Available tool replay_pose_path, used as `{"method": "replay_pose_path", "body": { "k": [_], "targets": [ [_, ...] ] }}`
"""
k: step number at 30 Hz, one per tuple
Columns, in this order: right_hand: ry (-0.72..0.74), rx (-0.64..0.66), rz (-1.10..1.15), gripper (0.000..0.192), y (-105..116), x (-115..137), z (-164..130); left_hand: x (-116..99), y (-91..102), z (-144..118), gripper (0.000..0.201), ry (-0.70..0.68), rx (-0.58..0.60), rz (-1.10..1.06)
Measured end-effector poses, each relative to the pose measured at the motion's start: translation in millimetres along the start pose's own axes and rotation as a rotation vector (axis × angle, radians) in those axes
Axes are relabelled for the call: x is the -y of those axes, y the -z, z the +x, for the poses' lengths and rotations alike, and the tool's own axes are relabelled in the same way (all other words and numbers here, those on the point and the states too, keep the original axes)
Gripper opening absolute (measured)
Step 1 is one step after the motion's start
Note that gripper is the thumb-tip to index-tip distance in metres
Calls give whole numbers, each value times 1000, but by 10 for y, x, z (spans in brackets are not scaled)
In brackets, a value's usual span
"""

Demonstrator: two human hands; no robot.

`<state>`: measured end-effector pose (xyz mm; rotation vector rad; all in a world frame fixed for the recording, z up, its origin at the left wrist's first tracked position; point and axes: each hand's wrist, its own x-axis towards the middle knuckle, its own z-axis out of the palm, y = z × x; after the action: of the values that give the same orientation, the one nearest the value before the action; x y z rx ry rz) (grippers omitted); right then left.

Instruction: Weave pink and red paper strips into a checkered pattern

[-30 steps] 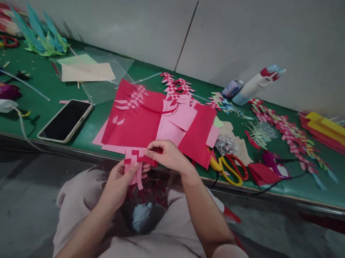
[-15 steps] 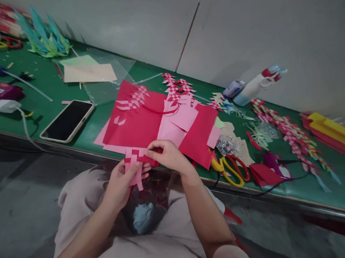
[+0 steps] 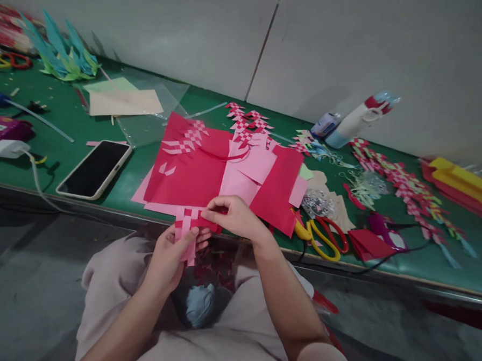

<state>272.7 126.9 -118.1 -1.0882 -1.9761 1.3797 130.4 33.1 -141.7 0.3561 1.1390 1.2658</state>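
- Weaving is only begun, I judge: the small woven paper piece (image 3: 188, 226) shows just a few red strips crossed through pink ones, with loose pink ends hanging below the left hand.
- It is held in the air over the person's lap, just off the near edge of the tabletop (image 3: 59, 112), not resting on it.
- Left hand (image 3: 170, 257): its fingers are closed around the lower part of the piece, thumb on top, pinning the pink strips.
- Right hand (image 3: 235, 218): its fingers are pinched together on a red strip end at the piece's right side.
- Left to do, as far as it shows: most of the strip length is unwoven, and the finished pieces farther back are far longer.
- Counts on the tabletop: one smartphone (image 3: 95, 169) toward the near left, screen dark.
- One pair of yellow-and-red scissors (image 3: 320, 235) at the near edge, right of the hands; a second pair of ringed handles (image 3: 4, 60) in the far left corner.
- One spread of red and pink paper sheets (image 3: 208, 171) in the middle; I cannot count the overlapping sheets.
- Two partly woven patches show on and behind that spread, and a long woven band (image 3: 403, 191) lies to the right; its strands are too tangled to count.
- One glue gun (image 3: 359, 118) by the far edge, and one cluster of teal paper shapes (image 3: 62, 52) at the far left.
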Motion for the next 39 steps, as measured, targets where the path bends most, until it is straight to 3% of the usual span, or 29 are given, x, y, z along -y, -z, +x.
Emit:
{"method": "replay_pose_path", "body": {
  "k": [24, 33, 39],
  "targets": [
    [-8, -22, 16, 23, 17, -6, 18, -21, 161, -8, 34, -3, 26, 66],
    [-17, 82, 43, 29, 20, -34, 17, -49, 123, -19, 36, -9, 2, 72],
    [-14, 49, 56, 25, -39, -20, 32, -35, 66, -7, 40, -30, -41, 47]
  ]
}}
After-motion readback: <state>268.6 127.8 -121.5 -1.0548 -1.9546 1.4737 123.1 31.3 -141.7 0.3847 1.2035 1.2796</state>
